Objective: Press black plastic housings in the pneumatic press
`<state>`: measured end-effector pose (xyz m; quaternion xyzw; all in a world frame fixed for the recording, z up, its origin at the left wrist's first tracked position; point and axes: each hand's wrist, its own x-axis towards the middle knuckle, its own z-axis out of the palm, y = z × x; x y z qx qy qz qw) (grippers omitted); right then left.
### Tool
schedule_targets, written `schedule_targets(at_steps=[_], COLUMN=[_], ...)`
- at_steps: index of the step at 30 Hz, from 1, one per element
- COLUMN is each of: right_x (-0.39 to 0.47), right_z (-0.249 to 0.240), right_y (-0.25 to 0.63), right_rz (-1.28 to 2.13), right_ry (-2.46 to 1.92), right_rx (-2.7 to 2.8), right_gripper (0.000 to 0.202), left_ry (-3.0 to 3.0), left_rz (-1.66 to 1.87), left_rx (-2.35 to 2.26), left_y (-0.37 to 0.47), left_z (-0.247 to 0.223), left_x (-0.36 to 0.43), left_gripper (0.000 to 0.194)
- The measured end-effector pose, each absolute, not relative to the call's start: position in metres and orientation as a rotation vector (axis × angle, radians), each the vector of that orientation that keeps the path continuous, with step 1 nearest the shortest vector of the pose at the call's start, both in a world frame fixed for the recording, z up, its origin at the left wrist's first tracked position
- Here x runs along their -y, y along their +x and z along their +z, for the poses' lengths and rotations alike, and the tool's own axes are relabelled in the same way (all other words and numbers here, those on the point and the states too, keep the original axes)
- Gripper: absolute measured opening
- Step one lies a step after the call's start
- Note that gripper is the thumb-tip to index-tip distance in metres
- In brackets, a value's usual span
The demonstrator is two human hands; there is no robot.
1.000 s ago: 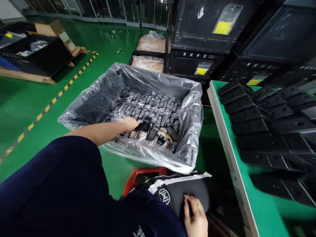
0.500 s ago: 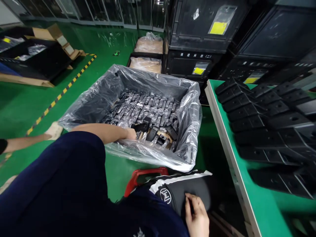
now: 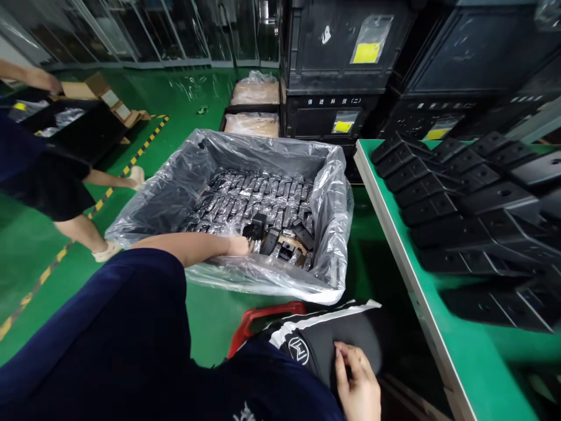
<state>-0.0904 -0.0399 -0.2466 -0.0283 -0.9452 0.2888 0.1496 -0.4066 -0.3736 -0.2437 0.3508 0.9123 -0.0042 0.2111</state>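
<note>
My left hand [image 3: 238, 245] reaches into a large bin lined with clear plastic film [image 3: 337, 234]. It is closed at one end of a black plastic part [image 3: 253, 230], its fingertips hidden from me. Beside that part lie several loose black parts [image 3: 270, 240] on brown cardboard. Behind them, rows of similar parts wrapped in clear film [image 3: 263, 187] fill the bin floor. My right hand [image 3: 358, 380] rests on my dark trouser leg [image 3: 324, 345], fingers curled and thumb close to the index finger, with nothing visible in it.
On the right, a green-topped table [image 3: 456, 345] holds rows of black angled parts [image 3: 495, 234]. Black crates [image 3: 337, 52] are stacked behind the bin. A red handle-like piece [image 3: 245, 327] is by my leg. At left, a co-worker [image 3: 39, 158] stands near another black bin [image 3: 87, 128].
My left hand has shifted slightly right, towards the loose parts. My right hand stays on my leg. The co-worker has come further into view at left, and the view has turned slightly.
</note>
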Motion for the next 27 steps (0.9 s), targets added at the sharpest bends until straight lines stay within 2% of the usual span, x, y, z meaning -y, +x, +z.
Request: schedule_targets(at_steps=[9, 14, 23, 27], right_x=[0.041, 0.041, 0.043, 0.043], right_z=[-0.25, -0.25, -0.252, -0.251], right_y=[-0.095, -0.092, -0.085, -0.083], right_rz=[0.79, 0.759, 0.761, 0.763], right_ry=[-0.043, -0.011, -0.038, -0.053], right_rx=[2.698, 2.698, 2.679, 2.676], right_gripper=[0.033, 0.032, 0.03, 0.028], left_ry=[0.641, 0.42, 0.017, -0.136], left_rz=[0.324, 0.485, 0.278, 0.18], left_rx=[-2.708, -2.79, -3.08, -3.145], left_y=[-0.423, -0.406, -0.418, -0.429], left_z=[-0.182, -0.171, -0.18, -0.176], left_x=[0.401, 0.441, 0.443, 0.454], left_gripper=[0.031, 0.04, 0.05, 0.037])
